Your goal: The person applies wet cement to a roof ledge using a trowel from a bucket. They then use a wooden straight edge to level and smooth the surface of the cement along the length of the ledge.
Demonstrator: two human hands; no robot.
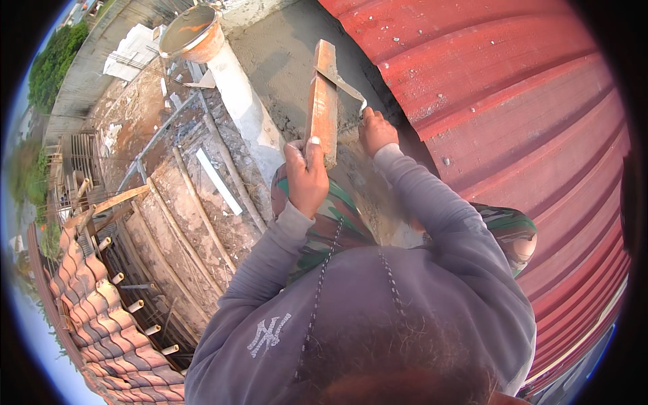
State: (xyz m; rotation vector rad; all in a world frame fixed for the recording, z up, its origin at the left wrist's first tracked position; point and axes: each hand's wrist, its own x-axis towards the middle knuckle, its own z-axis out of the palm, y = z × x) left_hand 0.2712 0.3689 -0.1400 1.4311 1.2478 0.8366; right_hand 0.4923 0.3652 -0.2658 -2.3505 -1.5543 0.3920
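My left hand [306,178] is closed around the near end of a narrow orange-brown wooden board [321,116], thumb along its edge. The board stands tilted, its far end pointing away from me over wet grey mortar [283,57]. In my right hand [377,132] is a trowel [349,88], gripped by its handle, which the fingers mostly hide. The trowel's thin metal blade lies across the upper part of the board and appears to touch it. Both hands are in front of my knees, the right one close to the edge of red metal roofing.
Ribbed red metal roofing [513,121] slopes along the right. A mortar-stained bucket [194,35] stands at the far end of a pale wall top [243,101]. On the left, beyond this wall, lie wooden poles [196,192], a white strip [219,181] and clay roof tiles [111,324] lower down.
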